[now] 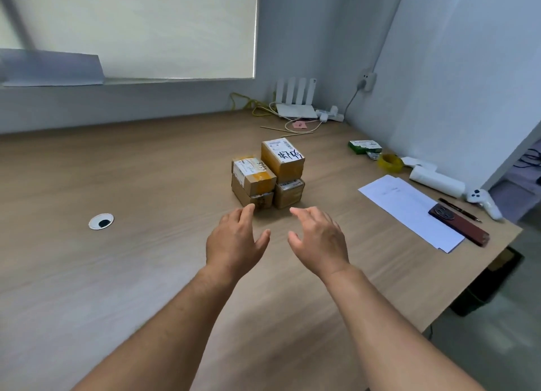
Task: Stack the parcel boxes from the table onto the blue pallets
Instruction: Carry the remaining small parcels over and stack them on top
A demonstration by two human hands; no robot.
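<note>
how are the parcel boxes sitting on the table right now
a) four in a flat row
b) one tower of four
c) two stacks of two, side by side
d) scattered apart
c: the handwritten-label box sits on the lower right box, and close beside them the yellow-taped box sits on the lower left box, all on the table.

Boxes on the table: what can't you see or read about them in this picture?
Head view, the only one:
Pallets: nowhere in frame, beyond its edges.
Boxes: far sides hidden by the boxes themselves.
Labels: print too small to read.
Lower left box: the left hand overlaps its corner; touch or gap cannot be told.
</note>
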